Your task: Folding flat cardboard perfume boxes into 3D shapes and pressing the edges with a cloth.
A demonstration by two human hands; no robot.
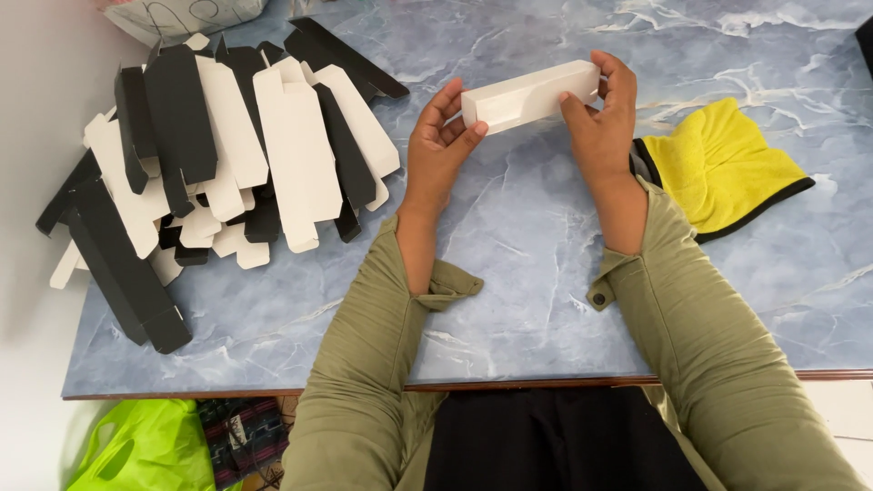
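- The left hand grips the near-left end of a long white carton, thumb on the front face and fingers curled behind it.
- The right hand clasps the carton's far-right end, fingers wrapped over the top and thumb pressed on the front.
- The carton is held above the blue marbled surface, roughly level, its right end tilted a little away; it is folded into a box shape.
- Below and in front of the hands the surface lies bare right down to its near edge, a brown strip running just ahead of the person's lap.
- The left edge of the surface sits close to a pale wall, and a heap of flat carton blanks, black and white mixed, fills that left side; some blanks overhang the left edge.
- The nearest blanks end just left of the left hand, with a narrow gap between.
- A yellow cloth with black trim lies right of the right wrist, touching or nearly touching the green sleeve.
- Between the heap and the cloth the hands have an open lane of bare surface.
- Under the near-left corner a bright green bag sits on the floor.
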